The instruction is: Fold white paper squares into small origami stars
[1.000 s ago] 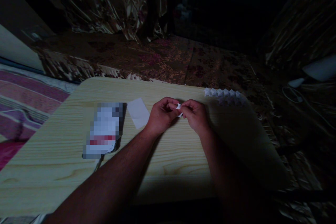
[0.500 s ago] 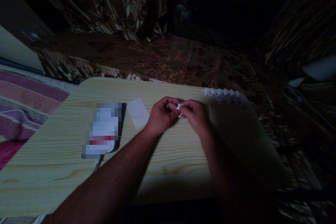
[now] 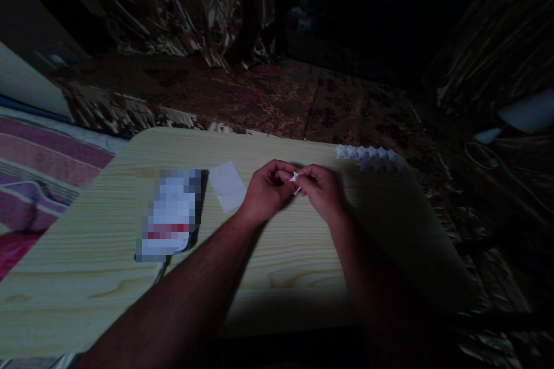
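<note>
My left hand [image 3: 270, 190] and my right hand [image 3: 320, 187] meet over the middle of the wooden table. Between their fingertips is a small white paper star [image 3: 295, 177], pinched from both sides and partly hidden by the fingers. Left of my left hand lies a pale sheet of paper [image 3: 225, 185], its right edge close to the wrist. Beyond my right hand, several white paper stars [image 3: 362, 152] stand in a row by the table's far right edge, with fainter ones in shadow just in front of them.
A blurred-out device [image 3: 173, 202] with a cable lies on the left of the pale wooden table [image 3: 95, 253]. Striped bedding [image 3: 47, 155] borders the table at left. Patterned curtains [image 3: 225, 17] hang behind. A white lamp-like object [image 3: 528, 112] is at far right.
Almost nothing differs. Both hands keep their place, and the fingers on the paper star have shifted only very slightly.
</note>
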### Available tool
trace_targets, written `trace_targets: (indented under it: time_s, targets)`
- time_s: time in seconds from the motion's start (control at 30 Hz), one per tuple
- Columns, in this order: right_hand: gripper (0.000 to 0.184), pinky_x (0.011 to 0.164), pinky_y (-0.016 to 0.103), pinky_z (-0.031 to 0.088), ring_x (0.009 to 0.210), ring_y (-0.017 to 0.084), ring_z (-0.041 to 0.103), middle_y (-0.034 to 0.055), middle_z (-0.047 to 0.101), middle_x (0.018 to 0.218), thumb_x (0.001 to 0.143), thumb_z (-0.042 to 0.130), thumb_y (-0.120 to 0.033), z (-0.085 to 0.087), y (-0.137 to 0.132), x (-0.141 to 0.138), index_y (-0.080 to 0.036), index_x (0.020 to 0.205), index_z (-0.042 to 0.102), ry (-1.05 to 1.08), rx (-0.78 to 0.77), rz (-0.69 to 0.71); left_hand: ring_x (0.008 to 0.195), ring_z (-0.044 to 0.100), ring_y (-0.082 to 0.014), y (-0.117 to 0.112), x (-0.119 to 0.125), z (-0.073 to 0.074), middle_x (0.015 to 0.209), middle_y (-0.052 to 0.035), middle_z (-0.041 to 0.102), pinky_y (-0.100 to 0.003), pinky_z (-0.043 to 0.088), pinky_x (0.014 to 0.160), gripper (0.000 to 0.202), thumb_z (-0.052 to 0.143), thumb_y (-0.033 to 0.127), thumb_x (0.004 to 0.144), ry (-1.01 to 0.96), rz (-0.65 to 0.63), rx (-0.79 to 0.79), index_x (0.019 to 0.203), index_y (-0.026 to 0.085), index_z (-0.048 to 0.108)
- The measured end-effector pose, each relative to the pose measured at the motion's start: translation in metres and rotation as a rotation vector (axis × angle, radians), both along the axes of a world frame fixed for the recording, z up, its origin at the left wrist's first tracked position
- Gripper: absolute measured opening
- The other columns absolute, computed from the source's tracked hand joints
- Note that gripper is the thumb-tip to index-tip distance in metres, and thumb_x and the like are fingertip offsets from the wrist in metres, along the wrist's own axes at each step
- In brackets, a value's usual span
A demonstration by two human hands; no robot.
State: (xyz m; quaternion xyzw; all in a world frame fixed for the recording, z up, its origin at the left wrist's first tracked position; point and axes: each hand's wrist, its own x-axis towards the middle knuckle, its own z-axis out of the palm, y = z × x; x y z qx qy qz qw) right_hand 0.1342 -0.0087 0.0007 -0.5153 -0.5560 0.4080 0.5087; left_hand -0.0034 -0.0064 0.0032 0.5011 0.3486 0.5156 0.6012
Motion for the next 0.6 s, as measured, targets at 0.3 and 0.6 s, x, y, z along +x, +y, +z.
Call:
trace_targets:
  time_s: [0.3, 0.6]
  targets:
    - [0.014, 0.051, 0.02, 0.038, 0.052, 0.008, 0.047, -0.0034, 0.053, 0.057, 0.07, 0.062, -0.03, 0.0026, -0.0016, -0.0001, -0.016, 0.069, 0.059, -0.017, 0.014, -0.003, 0.057, 0.054, -0.0091, 0.0016, 0.0001, -0.0031, 0.067, 0.0006, 0.063, -0.021, 0.043, 0.057, 0.042, 0.08, 0.022, 0.06, -0.009, -0.038, 0.018, 0.096, 0.015, 0.059]
    - [0.015, 0.053, 0.021, 0.04, 0.053, 0.009, 0.049, -0.0025, 0.056, 0.059, 0.069, 0.062, -0.031, 0.002, -0.0008, -0.0006, -0.016, 0.071, 0.06, 0.008, -0.026, 0.015, 0.058, 0.055, -0.0089, 0.0016, -0.0003, -0.0016, 0.066, 0.0007, 0.062, -0.021, 0.043, 0.057, 0.039, 0.078, 0.022, 0.063, -0.015, -0.047, 0.023, 0.096, 0.014, 0.059]
